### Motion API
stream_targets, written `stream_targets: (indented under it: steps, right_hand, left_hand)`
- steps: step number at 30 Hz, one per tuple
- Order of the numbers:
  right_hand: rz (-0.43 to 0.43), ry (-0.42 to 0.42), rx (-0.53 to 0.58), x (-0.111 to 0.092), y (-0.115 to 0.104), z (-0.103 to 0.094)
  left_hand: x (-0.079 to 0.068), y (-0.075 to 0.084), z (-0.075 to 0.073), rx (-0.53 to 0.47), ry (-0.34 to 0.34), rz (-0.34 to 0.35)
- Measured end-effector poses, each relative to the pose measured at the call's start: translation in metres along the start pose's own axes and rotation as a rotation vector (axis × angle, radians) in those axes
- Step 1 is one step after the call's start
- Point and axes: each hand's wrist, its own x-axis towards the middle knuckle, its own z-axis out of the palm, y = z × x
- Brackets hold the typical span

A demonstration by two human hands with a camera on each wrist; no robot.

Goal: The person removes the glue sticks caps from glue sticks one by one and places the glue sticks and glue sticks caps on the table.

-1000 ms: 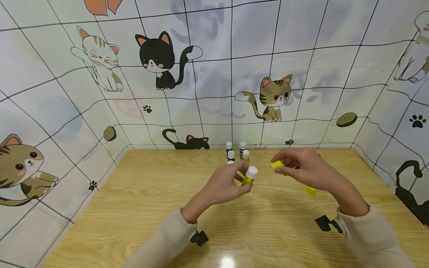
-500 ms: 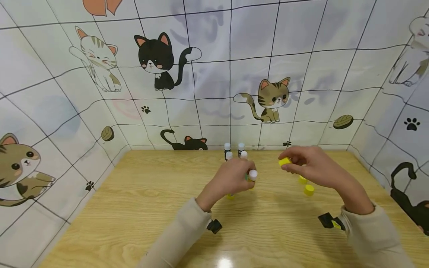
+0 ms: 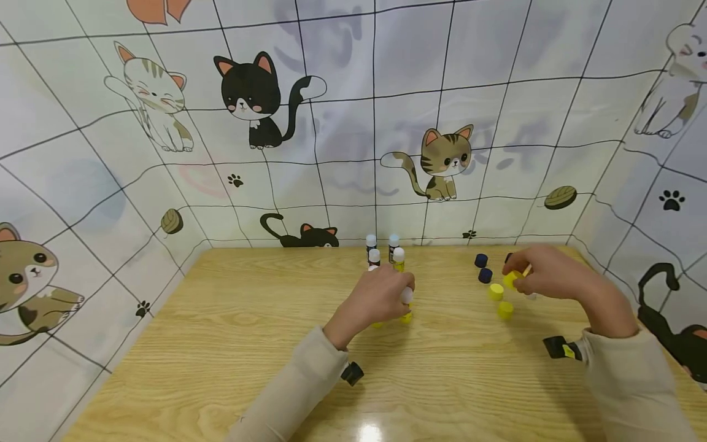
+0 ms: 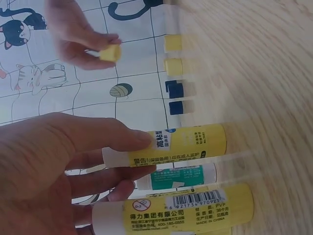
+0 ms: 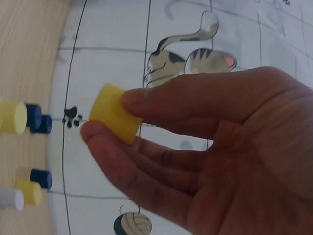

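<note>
My left hand (image 3: pixel 375 296) pinches a yellow glue stick (image 4: pixel 195 146) with a white top, upright at the table surface. Beside it in the left wrist view stand another yellow glue stick (image 4: pixel 220 208) and one with a green label (image 4: pixel 178 177). Behind that hand, more uncapped glue sticks (image 3: pixel 399 259) stand in two rows, partly hidden by it. Over the right side of the table, my right hand (image 3: pixel 555 273) pinches a yellow cap (image 5: pixel 112 113) between thumb and fingers, above the tabletop.
Dark blue caps (image 3: pixel 485 275) and yellow caps (image 3: pixel 496 291) stand on the wooden table (image 3: pixel 276 344) at the right. A white cap (image 5: pixel 11 199) is partly visible beside them. A cat-print cloth (image 3: pixel 342 135) encloses the back and sides.
My left hand has lowered the glue stick from a tilted hold to upright at the table, near the others. My right hand has moved right with the yellow cap, uncovering the blue caps.
</note>
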Motion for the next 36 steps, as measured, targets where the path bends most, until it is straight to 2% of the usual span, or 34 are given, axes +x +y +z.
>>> stream_targets:
  steps: [6, 11, 14, 18, 23, 27, 32, 36]
  right_hand:
    - [0.130, -0.107, 0.033, 0.003, 0.031, 0.005]
    - [0.230, -0.217, 0.055, 0.007, 0.056, 0.013]
    - [0.288, -0.236, 0.054, 0.007, 0.068, 0.016]
    - [0.324, -0.211, 0.053, 0.007, 0.079, 0.019]
    - [0.346, -0.203, 0.066, 0.004, 0.086, 0.019]
    - [0.339, -0.178, 0.019, -0.001, 0.085, 0.013]
    - [0.258, -0.091, -0.074, -0.003, 0.073, 0.007]
    - [0.203, -0.057, -0.138, 0.000, 0.061, 0.006]
  left_hand:
    - [0.000, 0.001, 0.001, 0.006, 0.008, 0.000]
    - [-0.001, 0.002, -0.003, 0.015, 0.014, -0.004]
    - [-0.003, 0.004, -0.012, 0.003, 0.041, 0.000]
    - [-0.010, 0.005, -0.029, -0.034, 0.109, 0.000]
    - [-0.020, -0.001, -0.043, -0.114, 0.209, -0.023]
    - [-0.029, -0.013, -0.045, -0.159, 0.268, -0.055]
    - [-0.041, -0.040, -0.038, -0.220, 0.342, -0.124]
    - [-0.048, -0.067, -0.030, -0.289, 0.430, -0.215]
